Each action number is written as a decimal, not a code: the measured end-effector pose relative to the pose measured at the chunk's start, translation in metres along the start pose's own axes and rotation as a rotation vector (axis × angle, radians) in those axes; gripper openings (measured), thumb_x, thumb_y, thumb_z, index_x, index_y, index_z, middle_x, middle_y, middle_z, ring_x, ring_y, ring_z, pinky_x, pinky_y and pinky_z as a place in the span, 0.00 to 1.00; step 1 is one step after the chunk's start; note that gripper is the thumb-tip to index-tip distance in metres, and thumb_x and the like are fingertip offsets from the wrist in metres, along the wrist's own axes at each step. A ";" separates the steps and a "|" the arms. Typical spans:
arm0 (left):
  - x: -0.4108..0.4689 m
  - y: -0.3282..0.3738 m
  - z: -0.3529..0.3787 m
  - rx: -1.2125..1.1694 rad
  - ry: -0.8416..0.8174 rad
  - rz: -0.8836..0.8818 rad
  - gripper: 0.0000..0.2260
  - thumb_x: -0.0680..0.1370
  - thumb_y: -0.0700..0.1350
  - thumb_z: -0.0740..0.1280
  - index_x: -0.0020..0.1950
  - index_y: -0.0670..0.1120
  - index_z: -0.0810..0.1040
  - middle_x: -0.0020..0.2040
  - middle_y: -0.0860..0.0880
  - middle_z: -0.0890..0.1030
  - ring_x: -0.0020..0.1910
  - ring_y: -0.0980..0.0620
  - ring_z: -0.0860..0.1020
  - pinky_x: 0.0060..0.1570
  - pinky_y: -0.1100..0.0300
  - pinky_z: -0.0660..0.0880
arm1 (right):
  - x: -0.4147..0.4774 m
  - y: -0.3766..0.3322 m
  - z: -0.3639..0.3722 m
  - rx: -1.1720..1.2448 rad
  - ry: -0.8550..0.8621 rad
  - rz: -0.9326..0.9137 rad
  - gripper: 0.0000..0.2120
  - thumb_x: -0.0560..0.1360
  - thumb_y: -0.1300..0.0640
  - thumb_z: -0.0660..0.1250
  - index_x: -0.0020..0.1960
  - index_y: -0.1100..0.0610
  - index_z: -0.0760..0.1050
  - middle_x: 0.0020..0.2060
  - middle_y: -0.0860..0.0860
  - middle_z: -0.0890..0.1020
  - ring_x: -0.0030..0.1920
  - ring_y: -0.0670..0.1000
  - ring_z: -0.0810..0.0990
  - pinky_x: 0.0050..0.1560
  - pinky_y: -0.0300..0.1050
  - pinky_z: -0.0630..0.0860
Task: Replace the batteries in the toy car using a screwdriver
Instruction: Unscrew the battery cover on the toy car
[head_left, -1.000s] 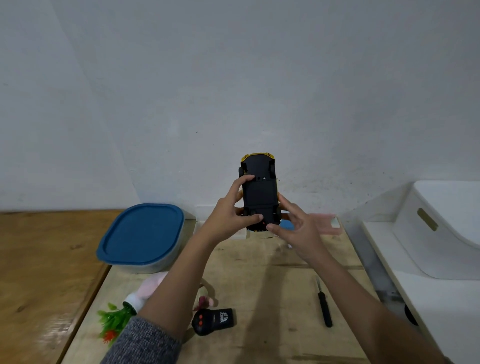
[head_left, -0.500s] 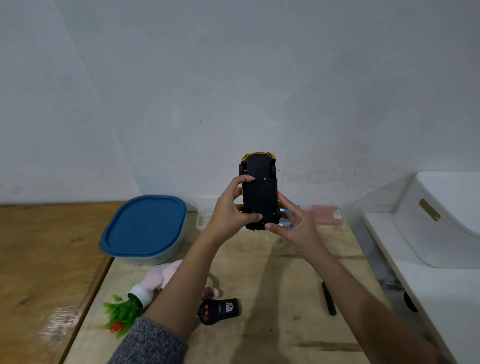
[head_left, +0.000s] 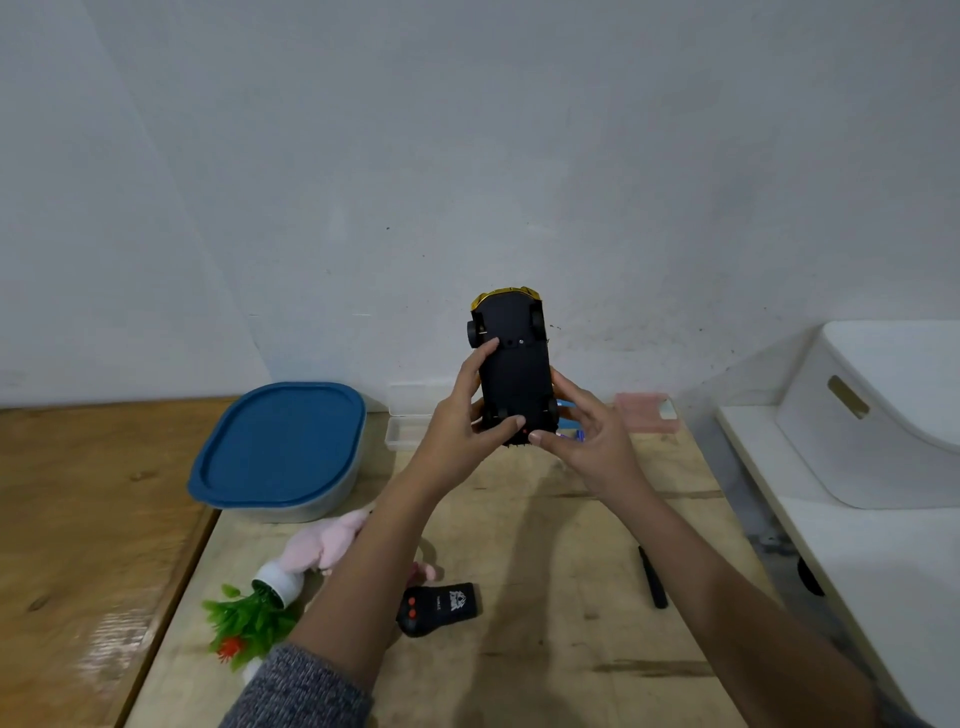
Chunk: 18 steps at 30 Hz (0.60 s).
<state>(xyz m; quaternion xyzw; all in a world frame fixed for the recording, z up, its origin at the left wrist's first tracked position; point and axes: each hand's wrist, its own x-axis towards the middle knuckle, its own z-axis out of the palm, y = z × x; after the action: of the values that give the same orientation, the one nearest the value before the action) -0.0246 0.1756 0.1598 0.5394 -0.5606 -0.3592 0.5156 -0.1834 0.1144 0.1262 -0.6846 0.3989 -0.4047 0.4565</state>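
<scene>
Toy car (head_left: 514, 374), upright with underside toward camera, is gripped by left hand (head_left: 457, 423) and right hand (head_left: 589, 441).

It looks like a home: a plywood counter (head_left: 545, 519), a lidded box (head_left: 280, 447), a plush toy (head_left: 322, 545), a white bin (head_left: 878, 415).

Tabletop (head_left: 561, 587) lies open between remote (head_left: 439, 608) and screwdriver (head_left: 652, 577); lidded container (head_left: 280, 447) and white bin (head_left: 883, 415) flank it.

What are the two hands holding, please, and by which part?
Both hold the toy car, underside toward the camera: the left hand grips its left edge and lower end, the right hand its lower right edge.
</scene>
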 end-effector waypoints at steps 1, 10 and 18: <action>0.000 -0.001 0.000 0.013 -0.005 0.000 0.35 0.75 0.36 0.69 0.71 0.62 0.57 0.66 0.62 0.68 0.56 0.70 0.75 0.49 0.70 0.75 | -0.001 0.001 0.000 0.003 -0.002 0.002 0.35 0.67 0.64 0.75 0.70 0.48 0.67 0.62 0.51 0.77 0.61 0.50 0.76 0.61 0.60 0.74; 0.007 -0.008 -0.008 -0.005 0.017 -0.021 0.35 0.70 0.32 0.73 0.70 0.55 0.64 0.66 0.52 0.72 0.62 0.61 0.74 0.52 0.65 0.77 | -0.005 0.002 0.006 0.055 -0.028 0.030 0.36 0.66 0.61 0.75 0.71 0.48 0.67 0.62 0.51 0.76 0.61 0.51 0.77 0.61 0.64 0.73; 0.009 -0.016 -0.004 -0.027 0.083 -0.034 0.35 0.67 0.28 0.72 0.62 0.60 0.66 0.63 0.49 0.74 0.62 0.47 0.75 0.51 0.51 0.80 | -0.006 0.006 0.011 0.070 -0.050 0.020 0.36 0.67 0.67 0.74 0.64 0.36 0.66 0.62 0.50 0.76 0.64 0.49 0.74 0.67 0.56 0.70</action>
<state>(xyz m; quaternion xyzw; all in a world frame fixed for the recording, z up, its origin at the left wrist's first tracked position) -0.0159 0.1647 0.1474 0.5563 -0.5246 -0.3529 0.5393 -0.1768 0.1218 0.1170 -0.6740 0.3801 -0.3966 0.4940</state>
